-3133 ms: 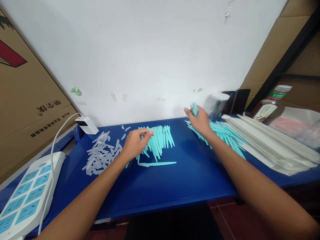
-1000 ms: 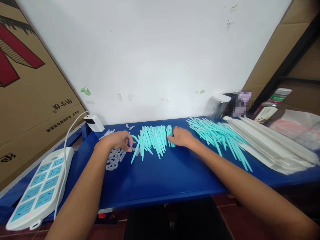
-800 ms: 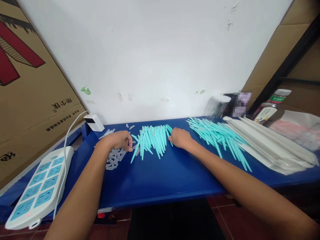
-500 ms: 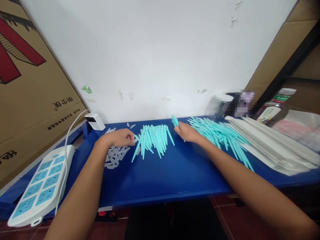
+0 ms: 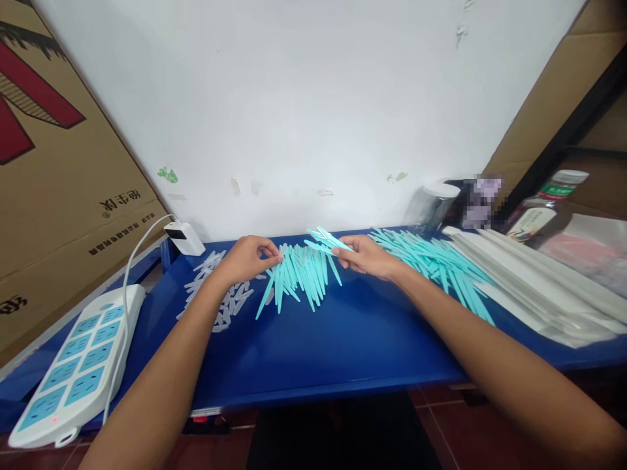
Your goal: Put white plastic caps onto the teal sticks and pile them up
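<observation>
My right hand (image 5: 362, 256) is closed around a small fan of slim turquoise sticks (image 5: 321, 238), their ends pointing left toward my other hand. Thumb and fingertips of my left hand (image 5: 257, 256) are pinched together at the left side of a middle pile of turquoise sticks (image 5: 304, 274); what they hold, if anything, is too small to make out. Partly behind my left wrist lie many small translucent pieces (image 5: 235, 299), shaped like narrow caps. A larger heap of turquoise sticks (image 5: 431, 261) spreads out to the right of my right hand.
White flat sleeves (image 5: 533, 281) are stacked at the right of the blue table (image 5: 323, 352), near a clear jar (image 5: 435, 205) and a bottle (image 5: 543, 209). At the left are a power strip (image 5: 78, 365), a white charger (image 5: 185, 238) with a cable, and a cardboard box (image 5: 63, 176).
My left hand has moved right and up from the translucent pieces to the middle pile. My right hand has turned its sticks from upright to pointing left, and they have fanned out.
</observation>
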### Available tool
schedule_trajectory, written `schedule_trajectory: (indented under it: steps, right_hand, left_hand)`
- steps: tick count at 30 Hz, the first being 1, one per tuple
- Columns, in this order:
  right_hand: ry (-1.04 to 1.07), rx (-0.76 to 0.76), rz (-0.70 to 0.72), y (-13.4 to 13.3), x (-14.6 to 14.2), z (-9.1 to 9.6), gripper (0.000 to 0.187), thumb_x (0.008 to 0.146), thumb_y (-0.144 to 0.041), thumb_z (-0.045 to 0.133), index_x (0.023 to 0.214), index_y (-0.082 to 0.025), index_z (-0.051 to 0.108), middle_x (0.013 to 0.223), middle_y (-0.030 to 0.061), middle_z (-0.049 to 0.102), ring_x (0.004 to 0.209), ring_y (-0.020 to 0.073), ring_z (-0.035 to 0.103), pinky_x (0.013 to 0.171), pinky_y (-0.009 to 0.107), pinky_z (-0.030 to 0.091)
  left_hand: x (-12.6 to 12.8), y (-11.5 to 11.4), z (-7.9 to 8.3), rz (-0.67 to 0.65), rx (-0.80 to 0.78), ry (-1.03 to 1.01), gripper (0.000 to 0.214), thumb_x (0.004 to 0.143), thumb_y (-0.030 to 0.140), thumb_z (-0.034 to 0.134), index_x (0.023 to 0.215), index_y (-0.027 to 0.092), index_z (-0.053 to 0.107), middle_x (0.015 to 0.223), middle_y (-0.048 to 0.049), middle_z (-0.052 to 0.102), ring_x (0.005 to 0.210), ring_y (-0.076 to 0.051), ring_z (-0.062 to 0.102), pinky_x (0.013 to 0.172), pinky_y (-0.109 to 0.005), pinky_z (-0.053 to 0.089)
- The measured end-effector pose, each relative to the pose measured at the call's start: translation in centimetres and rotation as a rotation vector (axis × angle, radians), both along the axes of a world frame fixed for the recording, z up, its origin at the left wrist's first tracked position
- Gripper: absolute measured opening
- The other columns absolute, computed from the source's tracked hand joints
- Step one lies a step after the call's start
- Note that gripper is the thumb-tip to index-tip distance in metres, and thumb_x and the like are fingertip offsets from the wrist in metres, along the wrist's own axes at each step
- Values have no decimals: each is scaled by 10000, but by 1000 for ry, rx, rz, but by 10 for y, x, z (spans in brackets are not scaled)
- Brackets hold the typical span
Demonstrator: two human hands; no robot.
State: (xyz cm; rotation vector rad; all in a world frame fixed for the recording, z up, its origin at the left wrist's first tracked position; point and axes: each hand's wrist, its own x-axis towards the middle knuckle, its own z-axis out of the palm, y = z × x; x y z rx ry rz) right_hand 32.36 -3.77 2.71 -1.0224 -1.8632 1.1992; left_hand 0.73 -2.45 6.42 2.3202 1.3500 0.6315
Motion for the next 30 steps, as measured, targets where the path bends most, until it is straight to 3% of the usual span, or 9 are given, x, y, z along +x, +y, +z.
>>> schedule_trajectory:
  steps: [3, 9, 15, 21, 26, 30]
  right_hand:
    - [-2, -11, -16, 0, 1, 2, 415, 921, -528, 696, 735, -173, 590, 533, -55, 479, 429, 63, 352, 424, 223, 260]
    - [-16, -15, -34, 2, 2, -1, 416, 808, -542, 798, 746, -160, 646, 591, -42, 513, 457, 66, 349, 434, 239, 229]
    - [-24, -21, -27, 1, 3, 0, 427, 802, -549, 790, 725, -159, 635, 606, -35, 533, 481, 67, 350, 452, 235, 228]
    - [-61, 35, -42, 0, 6, 5, 432, 813, -562, 769, 736, -158, 635, 663, -6, 616, 536, 83, 402, 487, 231, 277]
    - [-73, 49, -38, 0, 7, 6, 435, 821, -564, 757, 715, -168, 610, 661, -3, 628, 542, 90, 417, 498, 234, 298]
    - [-54, 33, -27, -1, 7, 8, 422, 840, -539, 752, 694, -173, 601, 651, -6, 612, 527, 85, 407, 491, 238, 287]
  left_hand:
    - [4, -1, -4, -27, -30, -9, 223, 833, 431, 739, 825, 211, 774, 854, -61, 778, 784, -208, 695, 663, -302, 495]
    - [11, -4, -6, -80, -118, -27, 255, 821, 468, 767, 842, 214, 786, 870, -57, 780, 721, -183, 665, 625, -287, 485]
    - [15, -4, -9, -98, -185, -87, 325, 804, 526, 789, 895, 214, 789, 961, -77, 794, 783, -198, 697, 681, -303, 535]
    - [16, -5, -7, -109, -245, -133, 343, 805, 528, 774, 909, 202, 786, 915, -87, 795, 837, -236, 724, 729, -341, 569]
    - [17, -9, -3, -128, -291, -184, 347, 885, 530, 696, 943, 194, 760, 960, -93, 803, 914, -241, 735, 812, -356, 566]
    - [18, -10, -1, -129, -274, -169, 368, 904, 545, 676, 965, 189, 743, 986, -101, 802, 909, -237, 720, 772, -338, 547]
